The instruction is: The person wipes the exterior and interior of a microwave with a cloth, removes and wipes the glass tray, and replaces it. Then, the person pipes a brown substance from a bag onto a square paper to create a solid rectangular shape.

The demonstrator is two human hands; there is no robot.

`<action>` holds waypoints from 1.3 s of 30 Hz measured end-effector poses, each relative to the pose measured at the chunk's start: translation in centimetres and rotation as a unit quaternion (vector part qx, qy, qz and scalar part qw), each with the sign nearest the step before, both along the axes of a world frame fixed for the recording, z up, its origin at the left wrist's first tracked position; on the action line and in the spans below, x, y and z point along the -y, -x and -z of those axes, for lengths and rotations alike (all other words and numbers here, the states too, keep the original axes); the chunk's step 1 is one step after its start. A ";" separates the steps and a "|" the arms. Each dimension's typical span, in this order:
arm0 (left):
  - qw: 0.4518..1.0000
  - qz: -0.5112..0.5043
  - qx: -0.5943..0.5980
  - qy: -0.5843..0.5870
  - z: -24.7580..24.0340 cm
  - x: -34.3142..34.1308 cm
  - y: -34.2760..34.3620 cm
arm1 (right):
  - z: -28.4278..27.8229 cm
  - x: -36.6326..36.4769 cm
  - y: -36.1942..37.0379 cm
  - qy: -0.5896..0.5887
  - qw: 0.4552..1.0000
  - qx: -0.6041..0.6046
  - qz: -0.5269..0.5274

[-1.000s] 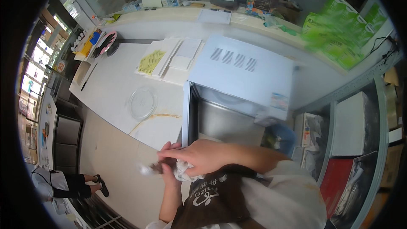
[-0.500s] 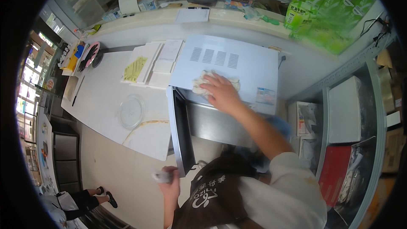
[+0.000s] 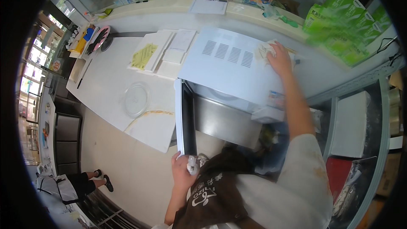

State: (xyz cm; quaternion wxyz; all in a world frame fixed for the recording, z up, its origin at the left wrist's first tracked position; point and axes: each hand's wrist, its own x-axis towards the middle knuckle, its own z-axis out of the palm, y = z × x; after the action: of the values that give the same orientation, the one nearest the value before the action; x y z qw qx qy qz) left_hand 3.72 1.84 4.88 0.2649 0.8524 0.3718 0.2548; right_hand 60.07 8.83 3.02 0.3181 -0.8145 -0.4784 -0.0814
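Note:
A white microwave oven [image 3: 231,61] with rows of vent slots on its top stands with its door [image 3: 183,116] swung out. My right hand [image 3: 280,59] presses a cream cloth [image 3: 263,52] onto the far right corner of the top, fingers closed over it. Down at the near end of the door, my left hand [image 3: 183,174] is wrapped round what looks like a white spray bottle [image 3: 193,165]. Only the bottle's top shows, and the fingers lie close to the door's edge. A round glass turntable plate [image 3: 137,99] rests on the white table left of the door.
White boards [image 3: 154,53] with a yellow sheet lie behind the plate. Along the back runs a ledge [image 3: 178,8] bearing a clipboard [image 3: 208,6] and green packages [image 3: 343,21]. A metal shelf rack [image 3: 383,114] stands at right. Another person [image 3: 63,186] is at the lower left.
My right hand has slid the cloth from the front middle of the microwave's top to its far right corner. My left hand has shifted right, closer to the door. The view has shifted slightly.

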 end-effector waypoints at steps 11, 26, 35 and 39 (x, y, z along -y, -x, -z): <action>0.998 -0.039 0.009 0.038 -1.4 -0.9 0.9 | -0.4 4.4 19.5 -0.083 0.971 -0.112 -0.195; 0.998 -0.025 -0.018 0.049 -1.7 -2.8 2.0 | 18.4 -3.8 28.2 0.103 0.986 -0.103 -0.085; 1.000 0.011 0.001 -0.004 -1.1 -3.9 4.0 | 20.7 8.8 27.1 0.119 0.978 -0.059 -0.162; 1.000 0.026 0.010 -0.007 -1.3 -4.7 3.8 | 19.3 12.9 27.0 0.107 0.964 -0.141 -0.197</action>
State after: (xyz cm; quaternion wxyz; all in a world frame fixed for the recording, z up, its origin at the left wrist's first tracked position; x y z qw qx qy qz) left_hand -0.11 6.57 6.21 0.2694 0.8611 0.3447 0.2590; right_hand 33.09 -4.11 -16.23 0.3034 -0.7363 -0.5859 0.1502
